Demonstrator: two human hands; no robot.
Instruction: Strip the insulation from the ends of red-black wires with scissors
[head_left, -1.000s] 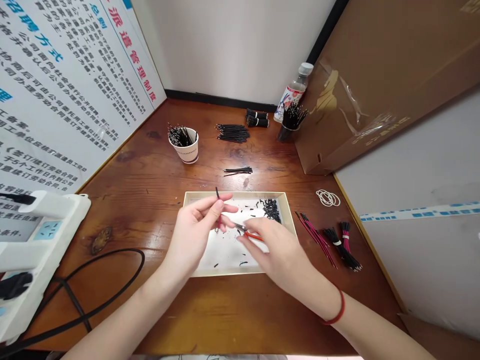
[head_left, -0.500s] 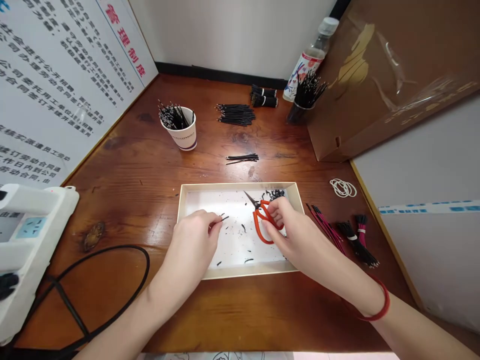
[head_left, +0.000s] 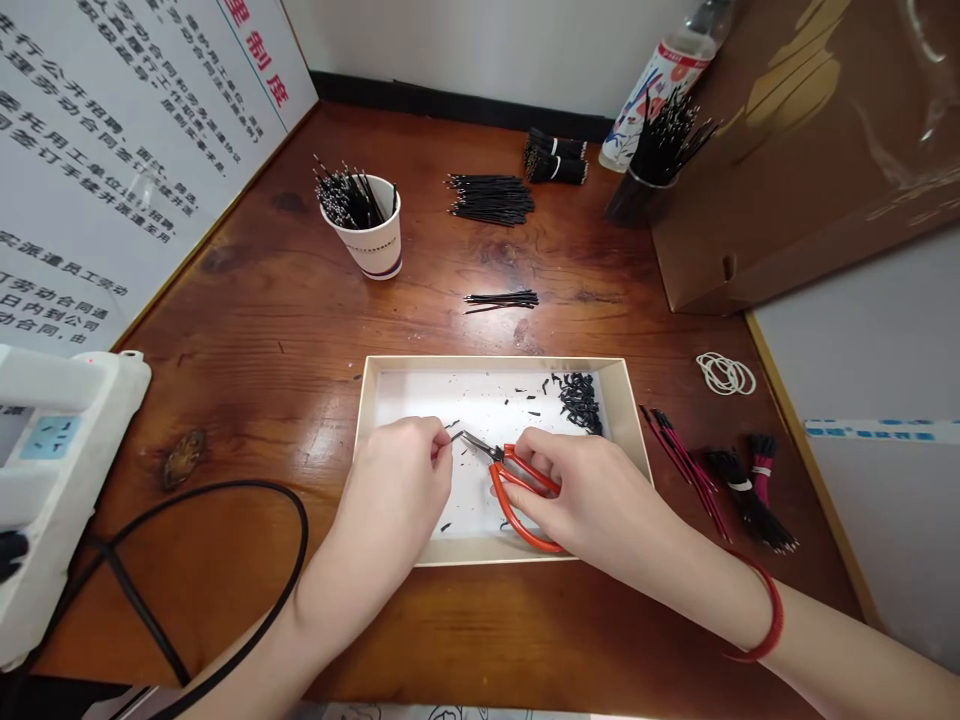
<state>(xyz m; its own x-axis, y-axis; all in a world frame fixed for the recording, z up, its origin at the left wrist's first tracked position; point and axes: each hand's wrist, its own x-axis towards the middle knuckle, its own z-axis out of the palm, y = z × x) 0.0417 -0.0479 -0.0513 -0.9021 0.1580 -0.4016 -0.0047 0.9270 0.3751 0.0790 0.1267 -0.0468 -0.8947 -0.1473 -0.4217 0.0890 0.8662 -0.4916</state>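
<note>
Over the shallow box [head_left: 480, 552], our right hand [head_left: 592, 482] grips the scissors [head_left: 498, 457] by their orange handles; our left hand [head_left: 405, 470] pinches a thin black wire [head_left: 456, 435] — its end right by the blade tips. Scraps [head_left: 579, 400] pile in the box's far right corner. Beyond, we see loose wires [head_left: 504, 299], then a paper cup [head_left: 373, 247].

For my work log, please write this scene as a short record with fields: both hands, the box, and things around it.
Left hand: pinches a thin dark strand
Right hand: holds orange-handled scissors, tips near the strand's end; contact unclear
Box: pale, shallow, holding dark scraps, most heaped at far right
Beyond box: piles of black strands; white cup with more
Right of box: pink-and-black strands, white loops
</note>
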